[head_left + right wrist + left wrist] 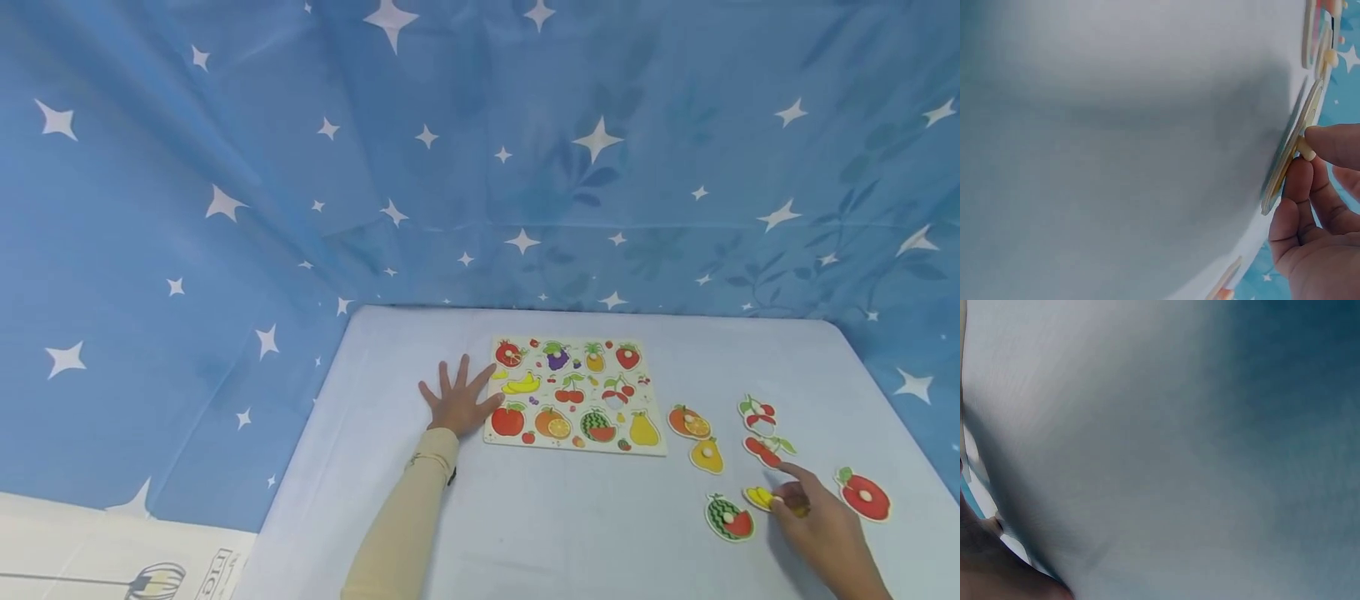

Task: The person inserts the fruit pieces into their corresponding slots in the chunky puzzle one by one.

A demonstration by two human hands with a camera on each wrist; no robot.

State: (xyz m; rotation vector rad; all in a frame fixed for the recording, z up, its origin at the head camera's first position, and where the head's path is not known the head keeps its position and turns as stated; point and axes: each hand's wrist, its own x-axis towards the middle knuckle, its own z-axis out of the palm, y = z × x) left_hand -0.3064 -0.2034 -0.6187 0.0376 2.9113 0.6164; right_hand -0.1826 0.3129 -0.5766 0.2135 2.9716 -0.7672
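Observation:
A flat wooden puzzle board (pixel 651 451) printed with fruit lies on the table. Fingers spread, my left hand (pixel 456 408) rests at its left side, with fingertips at the edge. The left wrist view catches only part of that hand (pixel 1004 572). At the lower right, my right hand (pixel 823 525) pinches a banana puzzle piece (pixel 759 497), partly covered by the fingers. Up close, thumb and fingers of the right hand (pixel 1325 250) grip the small peg of the piece (pixel 1292 150), which is tilted with its shadow beside it.
Around the right hand lie a watermelon piece (pixel 729 518), a red apple piece (pixel 865 495), a cherry piece (pixel 763 451) and another red fruit piece (pixel 759 415). Nearer the board are an orange piece (pixel 689 422) and a pear piece (pixel 707 456). Blue star-patterned cloth (pixel 480 167) hangs behind the white table (pixel 570 525).

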